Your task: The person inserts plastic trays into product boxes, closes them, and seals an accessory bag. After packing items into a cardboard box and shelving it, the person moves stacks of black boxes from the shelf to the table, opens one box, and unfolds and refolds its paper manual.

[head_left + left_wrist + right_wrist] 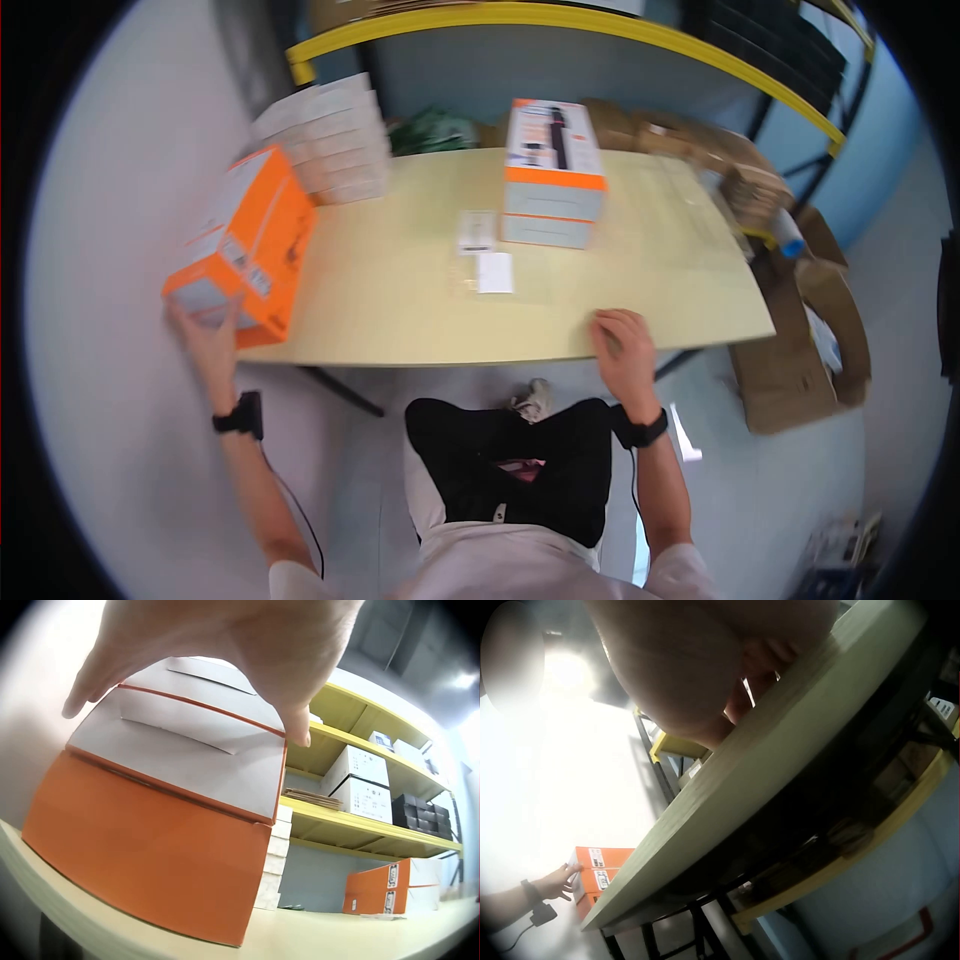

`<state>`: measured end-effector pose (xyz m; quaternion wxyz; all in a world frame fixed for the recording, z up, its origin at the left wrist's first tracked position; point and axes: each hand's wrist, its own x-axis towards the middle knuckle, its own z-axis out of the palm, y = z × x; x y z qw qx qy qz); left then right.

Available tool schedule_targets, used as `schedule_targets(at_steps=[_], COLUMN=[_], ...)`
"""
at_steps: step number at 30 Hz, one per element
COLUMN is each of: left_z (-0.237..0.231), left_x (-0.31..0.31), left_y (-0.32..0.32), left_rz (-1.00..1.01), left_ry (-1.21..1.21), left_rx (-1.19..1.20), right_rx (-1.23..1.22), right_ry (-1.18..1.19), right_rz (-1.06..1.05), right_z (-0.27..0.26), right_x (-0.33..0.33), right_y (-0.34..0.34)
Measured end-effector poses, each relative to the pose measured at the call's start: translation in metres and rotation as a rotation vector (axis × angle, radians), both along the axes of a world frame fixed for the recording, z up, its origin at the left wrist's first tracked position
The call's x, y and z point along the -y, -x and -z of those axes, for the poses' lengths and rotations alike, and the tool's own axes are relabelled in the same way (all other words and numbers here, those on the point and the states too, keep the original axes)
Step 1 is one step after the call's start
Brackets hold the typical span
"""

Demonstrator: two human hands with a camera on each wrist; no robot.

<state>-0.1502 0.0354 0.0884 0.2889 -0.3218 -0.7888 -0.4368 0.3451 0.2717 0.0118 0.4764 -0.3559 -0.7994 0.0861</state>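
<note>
At the table's left end stands a stack of orange boxes [275, 235] with pale grey end flaps. My left hand [208, 345] is at their near end, fingers and thumb spread apart. In the left wrist view, the left hand [225, 637] arches over the grey flaps [180, 735], its thumb by the right edge and fingertips past the left. My right hand [625, 355] rests at the table's front edge with loosely bent fingers and nothing in them. Seen from the right wrist, that right hand [697, 667] lies over the table rim.
Two stacked grey-and-orange boxes [550, 210] stand at the back middle of the table [400, 310]. Small white cards [495, 272] lie before them. A pile of white cartons [340, 140] stands back left. Yellow shelving [560, 22] rises behind, and an opened cardboard box [790, 370] sits right.
</note>
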Motion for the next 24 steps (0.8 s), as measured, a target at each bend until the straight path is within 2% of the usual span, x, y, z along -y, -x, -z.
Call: schedule_targets(at_steps=[2,4,5,7,9,12,14,15,17,18,20,24], left_z=[0.007,0.009,0.016,0.034,0.049,0.056,0.062,0.066,0.073,0.075,0.077,0.078], left_x=[-0.003,-0.001,0.001,0.001,-0.011,-0.045,-0.064,-0.071,-0.08,-0.084,-0.086,-0.082], left_y=[-0.007,-0.015,-0.024,-0.05,-0.085,-0.137,-0.159,-0.168,-0.182,-0.184,-0.183,-0.177], left_rz=[-0.004,-0.116,-0.108,0.087,0.287,0.507,0.577,0.597,0.577,0.568,0.552,0.561], left_ry=[0.009,-0.135,-0.135,-0.184,0.088,0.238,0.271,0.278,0.291,0.31,0.293,0.273], left_rx=[0.018,-0.032,-0.032,-0.183,-0.311,-0.209,-0.149,-0.118,-0.097,-0.073,-0.045,0.048], right_rx=[-0.009,-0.09,-0.092,-0.178,-0.114,-0.055,-0.099,-0.101,-0.216,-0.219,-0.18,-0.264], right_ry=[0.016,0.088,0.087,0.311,0.388,0.547,0.299,0.295,0.782,0.774,1.019,0.975], right_rz=[0.026,-0.054,-0.047,-0.056,-0.037,0.087,0.285,0.277,0.293,0.285,0.048,0.029], right_z=[0.0,-0.003,-0.004,-0.01,-0.031,-0.075,-0.066,-0.074,-0.09,-0.094,-0.1,-0.093], right_x=[0.0,-0.001,-0.002,-0.002,-0.007,-0.04,-0.1,-0.118,-0.141,-0.146,-0.155,-0.17], right_y=[-0.002,-0.001,-0.002,-0.001,0.004,0.024,0.044,0.052,0.066,0.066,0.06,0.053])
